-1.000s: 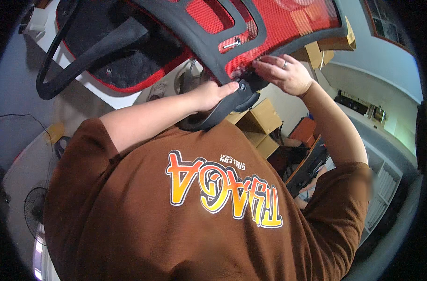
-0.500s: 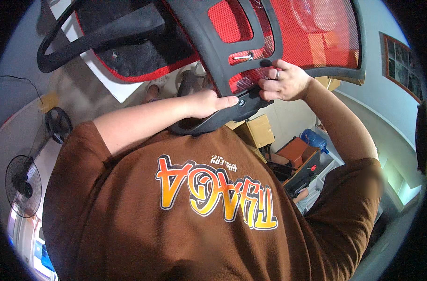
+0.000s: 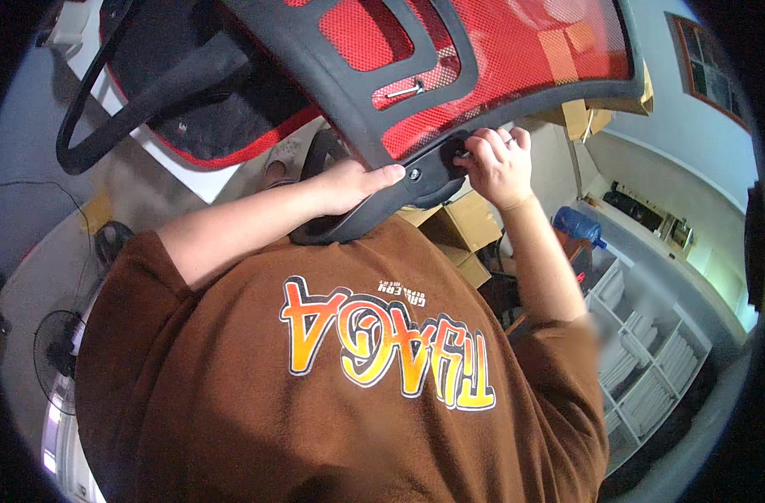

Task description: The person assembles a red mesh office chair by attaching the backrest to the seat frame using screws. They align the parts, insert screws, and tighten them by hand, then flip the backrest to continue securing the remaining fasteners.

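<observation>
An office chair lies tipped over in front of me, with a red mesh backrest (image 3: 516,42) in a black frame and a dark, red-edged seat (image 3: 206,117). My left hand (image 3: 353,184) is closed round a black curved armrest (image 3: 336,230) against the frame, its thumb beside a round bolt head (image 3: 414,174). At the armrest's right end, my right hand (image 3: 497,163) has its fingers curled in a pinch; whatever lies between the fingertips is too small to make out. A small metal bolt (image 3: 405,90) rests on the mesh. The other armrest (image 3: 89,134) loops out at the left.
Cardboard boxes (image 3: 470,222) stand beyond my right forearm. A blue water jug (image 3: 578,225) and a white shelf unit (image 3: 650,369) with stacked contents are to the right. On the left are a standing fan (image 3: 59,344) and a white tabletop (image 3: 198,180) under the chair.
My right hand has come off the frame's lower corner and moved down to the armrest's end. The backrest has shifted left in view. My left hand keeps its hold.
</observation>
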Demonstrator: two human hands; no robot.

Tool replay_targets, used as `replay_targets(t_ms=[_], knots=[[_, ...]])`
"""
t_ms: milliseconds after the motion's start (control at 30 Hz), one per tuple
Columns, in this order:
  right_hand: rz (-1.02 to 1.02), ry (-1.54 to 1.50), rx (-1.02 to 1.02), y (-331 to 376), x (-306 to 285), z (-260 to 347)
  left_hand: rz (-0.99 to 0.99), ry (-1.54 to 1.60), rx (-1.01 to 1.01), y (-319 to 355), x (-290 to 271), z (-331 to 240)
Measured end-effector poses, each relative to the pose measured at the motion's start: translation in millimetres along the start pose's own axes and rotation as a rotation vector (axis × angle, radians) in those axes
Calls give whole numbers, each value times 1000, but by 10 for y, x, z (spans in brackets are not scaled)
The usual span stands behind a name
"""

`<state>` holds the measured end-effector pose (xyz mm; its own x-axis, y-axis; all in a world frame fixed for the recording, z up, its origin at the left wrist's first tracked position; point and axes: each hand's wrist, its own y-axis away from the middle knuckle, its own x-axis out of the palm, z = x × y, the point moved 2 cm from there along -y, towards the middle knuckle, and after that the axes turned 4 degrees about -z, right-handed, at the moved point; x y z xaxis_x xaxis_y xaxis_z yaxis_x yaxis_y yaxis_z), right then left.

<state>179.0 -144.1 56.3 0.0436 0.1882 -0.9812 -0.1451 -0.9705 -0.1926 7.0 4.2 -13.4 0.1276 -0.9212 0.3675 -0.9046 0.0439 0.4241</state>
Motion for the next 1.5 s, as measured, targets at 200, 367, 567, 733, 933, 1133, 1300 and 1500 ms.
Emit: replay_targets(t_ms=[200,367,567,733,933,1133,1300,1500], knots=[[-171,-18,665,266,156,323,-29,29,-66,-1,34,-29],[-331,-39,954,257,255,564,-68,31,-160,-5,65,-95],[-447,-177,1290,200,338,669,-165,27,-303,-47,137,-121],[-251,45,1124,254,242,720,-157,-8,-320,-16,136,-133],[13,278,957,328,92,726,-101,13,-344,13,143,-221],[229,435,679,192,-150,592,-42,27,-340,30,111,-250],[565,348,349,29,-281,355,-5,83,-306,24,108,-223],[781,211,256,-119,-280,163,-12,51,-258,0,104,-166]])
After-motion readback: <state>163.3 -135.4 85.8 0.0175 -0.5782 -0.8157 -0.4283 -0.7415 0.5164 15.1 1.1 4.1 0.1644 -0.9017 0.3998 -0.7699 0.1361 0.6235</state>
